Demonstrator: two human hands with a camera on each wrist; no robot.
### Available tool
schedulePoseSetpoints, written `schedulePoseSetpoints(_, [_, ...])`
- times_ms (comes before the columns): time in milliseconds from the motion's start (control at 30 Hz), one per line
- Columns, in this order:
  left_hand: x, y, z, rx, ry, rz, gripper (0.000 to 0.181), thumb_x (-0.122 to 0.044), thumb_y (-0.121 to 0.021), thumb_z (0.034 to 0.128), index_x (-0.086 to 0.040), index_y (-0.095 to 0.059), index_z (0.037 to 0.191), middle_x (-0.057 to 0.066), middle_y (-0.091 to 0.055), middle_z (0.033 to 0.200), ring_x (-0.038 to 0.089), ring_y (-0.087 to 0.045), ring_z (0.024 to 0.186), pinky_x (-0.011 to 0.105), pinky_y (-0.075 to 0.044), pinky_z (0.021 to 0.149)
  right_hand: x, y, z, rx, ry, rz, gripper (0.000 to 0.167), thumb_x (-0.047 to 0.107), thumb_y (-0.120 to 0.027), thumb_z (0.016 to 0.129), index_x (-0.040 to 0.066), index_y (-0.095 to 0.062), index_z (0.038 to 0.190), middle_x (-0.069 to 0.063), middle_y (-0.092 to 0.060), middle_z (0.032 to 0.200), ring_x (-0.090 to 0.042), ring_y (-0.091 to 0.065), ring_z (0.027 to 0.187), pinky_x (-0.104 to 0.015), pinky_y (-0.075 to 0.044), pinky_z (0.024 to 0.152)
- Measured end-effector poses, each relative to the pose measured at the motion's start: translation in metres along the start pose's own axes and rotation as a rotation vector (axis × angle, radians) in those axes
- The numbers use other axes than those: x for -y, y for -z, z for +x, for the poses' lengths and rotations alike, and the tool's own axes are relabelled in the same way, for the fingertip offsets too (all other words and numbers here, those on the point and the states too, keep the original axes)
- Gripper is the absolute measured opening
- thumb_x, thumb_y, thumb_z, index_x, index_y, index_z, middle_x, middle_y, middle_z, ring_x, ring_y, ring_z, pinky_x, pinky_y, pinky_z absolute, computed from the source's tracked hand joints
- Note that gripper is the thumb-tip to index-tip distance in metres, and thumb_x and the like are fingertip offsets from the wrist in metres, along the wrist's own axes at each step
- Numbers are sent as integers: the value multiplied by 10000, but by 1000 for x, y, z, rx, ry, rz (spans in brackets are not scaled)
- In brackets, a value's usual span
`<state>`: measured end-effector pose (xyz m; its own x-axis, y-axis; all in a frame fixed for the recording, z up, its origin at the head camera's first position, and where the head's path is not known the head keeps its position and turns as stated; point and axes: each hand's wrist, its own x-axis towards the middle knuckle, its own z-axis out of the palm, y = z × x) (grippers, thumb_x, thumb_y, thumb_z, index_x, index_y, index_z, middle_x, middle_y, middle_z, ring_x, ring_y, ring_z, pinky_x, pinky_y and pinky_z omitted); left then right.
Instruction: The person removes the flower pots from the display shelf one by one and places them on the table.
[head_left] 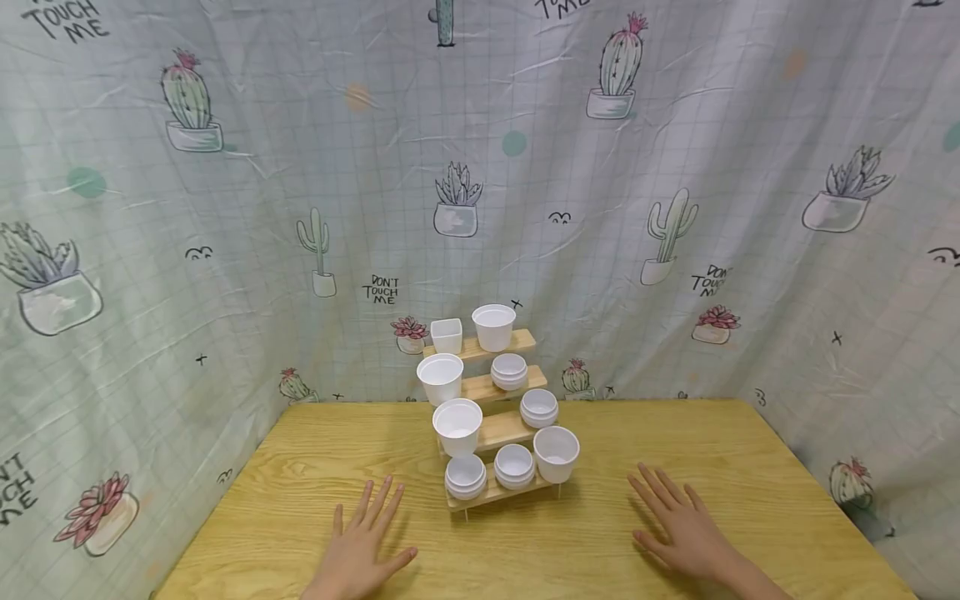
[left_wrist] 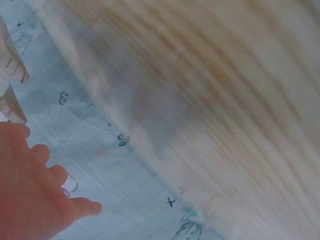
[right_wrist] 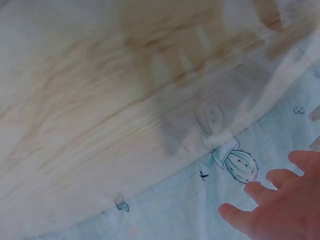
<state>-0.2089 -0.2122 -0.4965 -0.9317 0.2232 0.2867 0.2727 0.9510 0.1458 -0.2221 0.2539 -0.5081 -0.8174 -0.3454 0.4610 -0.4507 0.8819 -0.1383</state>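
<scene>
A wooden stair-like stand [head_left: 504,430] with several tiers holds several white pots. On its top tier are a square pot [head_left: 447,337] and a round pot [head_left: 494,328]; rounded and tapered pots fill the tiers below, with a wide-rimmed pot [head_left: 557,455] at the lower right. My left hand [head_left: 358,546], palm down with fingers spread, is left of the stand's front, apart from it. On the other side, farther from the stand, my right hand [head_left: 684,533] also has its fingers extended and holds nothing. Whether either hand touches the table cannot be told.
The stand sits on a yellowish wood-grain table [head_left: 645,442]. A cactus-print curtain [head_left: 555,183] encloses the back and both sides. In the left wrist view, part of a wooden tier [left_wrist: 11,57] shows at the left edge.
</scene>
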Motion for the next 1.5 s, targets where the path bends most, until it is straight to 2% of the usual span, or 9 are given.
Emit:
schedulePoseSetpoints(67, [-1,-1,0,-22,-16,-6,830,-655,-521,739,-276,-232,1419,-46,-170,1502,116,47,1396,693,-159,981,2,1,1,-10,11,-3,705,389,-664,758,224,-362,1373,43,-254,1473,-275,-325,1295,-589,-307,896])
schedulePoseSetpoints(133, [-3,-2,0,-46,-36,-11,829,-645,-539,733,-271,-252,1414,-44,-190,1496,36,137,1361,691,-177,973,3,1,2,-19,19,5,704,367,-671,758,212,-364,1373,23,-269,1469,-202,-255,1345,-585,-312,893])
schedulePoseSetpoints(233, [-6,-3,1,-49,-57,-35,843,-621,-571,724,-258,-251,1415,-20,-211,1491,-27,195,1320,697,-180,969,6,2,4,-47,39,4,704,341,-691,744,184,-388,1360,-10,-312,1452,-200,-285,1330,-568,-339,886])
schedulePoseSetpoints(367, [-11,-3,5,-54,-102,-62,863,-580,-611,718,-215,-259,1416,19,-252,1478,148,3,1402,689,-218,967,10,3,10,-82,69,13,711,293,-721,720,153,-412,1345,-46,-363,1420,-309,-411,1203,-545,-372,877])
schedulePoseSetpoints(467, [-14,-2,10,-72,-138,-66,886,-552,-644,705,-199,-254,1419,24,-272,1470,287,-216,1362,659,-263,971,13,5,15,-108,96,38,724,240,-740,700,141,-418,1340,-75,-389,1400,-325,-430,1176,-539,-384,873])
schedulePoseSetpoints(533, [-16,-2,13,-89,-158,-68,894,-526,-666,697,-189,-258,1418,29,-291,1462,323,-271,1333,640,-278,976,16,6,17,-135,122,41,734,207,-753,679,129,-427,1333,-100,-410,1381,-320,-443,1162,-541,-398,855])
schedulePoseSetpoints(700, [-20,0,19,-122,-191,-71,890,-497,-692,682,-147,-303,1401,42,-321,1447,329,-287,1323,614,-258,1007,20,11,23,-187,160,48,741,147,-773,640,101,-455,1308,-143,-455,1332,-323,-484,1122,-543,-406,835])
schedulePoseSetpoints(1133, [-26,-1,33,-212,-218,-54,961,-476,-739,632,-115,-292,1402,50,-336,1438,333,-300,1312,594,-285,1005,31,18,37,-172,161,65,721,172,-755,668,130,-445,1318,-105,-462,1330,-292,-470,1151,-504,-388,870])
schedulePoseSetpoints(1500, [-28,1,45,-214,-201,-70,947,-485,-728,645,-111,-295,1400,66,-350,1429,349,-281,1318,623,-267,998,40,18,48,-190,179,77,660,207,-740,689,122,-474,1286,-97,-469,1319,-301,-435,1170,-543,-382,883])
